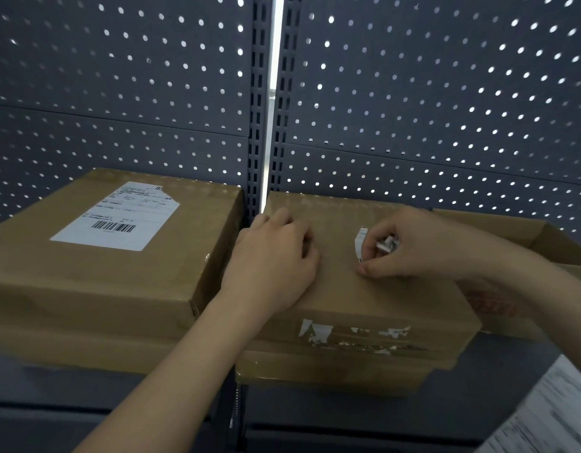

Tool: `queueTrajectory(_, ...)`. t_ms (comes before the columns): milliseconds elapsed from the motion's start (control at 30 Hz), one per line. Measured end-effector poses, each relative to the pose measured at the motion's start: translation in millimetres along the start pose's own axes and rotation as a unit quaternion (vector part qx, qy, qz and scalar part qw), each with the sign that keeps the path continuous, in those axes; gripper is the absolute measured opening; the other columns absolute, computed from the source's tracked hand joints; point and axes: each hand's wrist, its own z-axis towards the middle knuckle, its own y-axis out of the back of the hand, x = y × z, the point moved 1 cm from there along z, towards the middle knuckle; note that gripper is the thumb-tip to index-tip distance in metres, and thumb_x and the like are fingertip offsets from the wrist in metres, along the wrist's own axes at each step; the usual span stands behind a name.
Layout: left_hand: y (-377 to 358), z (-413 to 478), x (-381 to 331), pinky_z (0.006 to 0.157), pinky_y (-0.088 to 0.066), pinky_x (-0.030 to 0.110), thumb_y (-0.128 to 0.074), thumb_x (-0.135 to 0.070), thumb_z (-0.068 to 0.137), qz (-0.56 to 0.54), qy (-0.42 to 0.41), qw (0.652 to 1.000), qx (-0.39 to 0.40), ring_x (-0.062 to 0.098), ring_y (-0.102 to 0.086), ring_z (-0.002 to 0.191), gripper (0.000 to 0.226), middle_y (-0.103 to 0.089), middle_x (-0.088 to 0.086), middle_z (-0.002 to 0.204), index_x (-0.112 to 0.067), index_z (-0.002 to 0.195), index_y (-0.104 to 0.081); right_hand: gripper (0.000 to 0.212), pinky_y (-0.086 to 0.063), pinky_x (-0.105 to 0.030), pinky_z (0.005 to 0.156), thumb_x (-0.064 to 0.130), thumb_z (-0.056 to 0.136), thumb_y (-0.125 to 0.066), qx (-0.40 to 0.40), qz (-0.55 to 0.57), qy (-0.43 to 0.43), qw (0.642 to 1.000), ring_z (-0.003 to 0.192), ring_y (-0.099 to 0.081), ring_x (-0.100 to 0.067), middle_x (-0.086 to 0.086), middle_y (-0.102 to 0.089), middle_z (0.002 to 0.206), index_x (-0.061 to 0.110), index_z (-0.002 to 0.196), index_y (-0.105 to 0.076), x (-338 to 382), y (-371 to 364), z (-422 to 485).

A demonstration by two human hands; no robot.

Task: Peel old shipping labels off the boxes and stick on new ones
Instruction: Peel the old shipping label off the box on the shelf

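Sheet (pixel 550 407): nearest me, bottom right corner, white and printed but blurred. I guess new labels kept within reach; I can't read it.
Left hand (pixel 273 253): knuckles up on the left part of the box (pixel 364 299) top, fingers curled under, nothing visible in them. I read it as weight pinning the box against the pull.
Right hand (pixel 423 246): on the same top, thumb and forefinger pinching the low end of the strip (pixel 359 243).
Strip: thin white remnant of the old label, standing up off the cardboard. Whether its base is stuck I can't tell.
Wad (pixel 386 245): crumpled white scraps tucked in the right palm, probably held there so they stay off the shelf.
Residue (pixel 318 331): torn white patches on the box's near face, not yet cleaned.
Lower box (pixel 331 371): directly beneath, carrying the one I'm working on.
Left box (pixel 70 273): just beside, across the pegboard (pixel 446 93) seam.
Label (pixel 116 217): on the left box's top, barcode toward me, far right corner missing or lifted, otherwise whole.
Open box (pixel 511 230): behind the right wrist, flaps up, contents hidden.
Stage: my call is late peeling on this box, with no new label on it.
Risk: the narrow strip may tear; a slow, low pull looks safer.
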Motion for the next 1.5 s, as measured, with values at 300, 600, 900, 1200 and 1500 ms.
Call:
queueTrajectory(300, -1.4, 1.4, 1.4, 0.088, -0.047, 0.041, -0.045, -0.038, 0.095, -0.010, 0.003, 1.000, 0.011, 0.020, -0.048, 0.100, 0.028, -0.055, -0.006, 0.109, -0.024, 0.111, -0.063, 0.010, -0.045, -0.032, 0.053, 0.027, 0.073, -0.075, 0.049, 0.034, -0.098, 0.993, 0.048, -0.053, -0.015, -0.001, -0.061, 0.053, 0.019, 0.069, -0.073, 6.7, 0.3, 8.7)
queueTrajectory(600, -0.8, 1.3, 0.9, 0.088, -0.048, 0.043, -0.045, -0.038, 0.095, -0.010, 0.002, 1.000, 0.009, 0.020, -0.049, 0.101, 0.028, -0.055, -0.005, 0.109, -0.024, 0.111, -0.064, 0.016, -0.042, -0.013, 0.043, 0.022, 0.084, -0.070, 0.073, 0.079, -0.115, 0.987, 0.046, -0.056, -0.006, 0.002, -0.064, 0.057, 0.010, 0.075, -0.074, 12.7, 8.0, 5.0)
queueTrajectory(900, 0.2, 0.2, 0.4, 0.088, -0.047, 0.041, -0.046, -0.038, 0.095, -0.007, 0.000, 1.000, 0.008, 0.019, -0.048, 0.100, 0.028, -0.054, -0.005, 0.107, -0.024, 0.111, -0.064, 0.018, -0.057, -0.024, 0.060, 0.026, 0.082, -0.077, 0.075, 0.043, -0.082, 0.993, 0.058, -0.064, -0.011, -0.005, -0.066, 0.065, 0.010, 0.078, -0.072, 6.2, 0.3, 7.2)
queueTrajectory(1200, 0.2, 0.0, 0.2, 0.089, -0.047, 0.042, -0.045, -0.038, 0.095, -0.008, 0.001, 1.000, 0.008, 0.019, -0.048, 0.101, 0.029, -0.054, -0.005, 0.108, -0.024, 0.112, -0.064, 0.016, -0.045, -0.017, 0.051, 0.024, 0.087, -0.065, 0.065, 0.015, -0.055, 0.996, 0.049, -0.053, -0.006, -0.001, -0.062, 0.060, 0.013, 0.075, -0.070, 7.9, -0.1, -0.2)
queueTrajectory(1500, -0.2, 0.2, 0.9, 0.088, -0.047, 0.043, -0.045, -0.039, 0.095, -0.006, 0.000, 1.000, 0.007, 0.020, -0.049, 0.102, 0.030, -0.055, -0.004, 0.109, -0.023, 0.112, -0.064, 0.021, -0.044, -0.017, 0.047, 0.035, 0.088, -0.068, 0.052, 0.130, -0.063, 0.988, 0.048, -0.052, -0.006, 0.005, -0.059, 0.057, 0.022, 0.072, -0.072, 4.3, 4.6, -5.6)
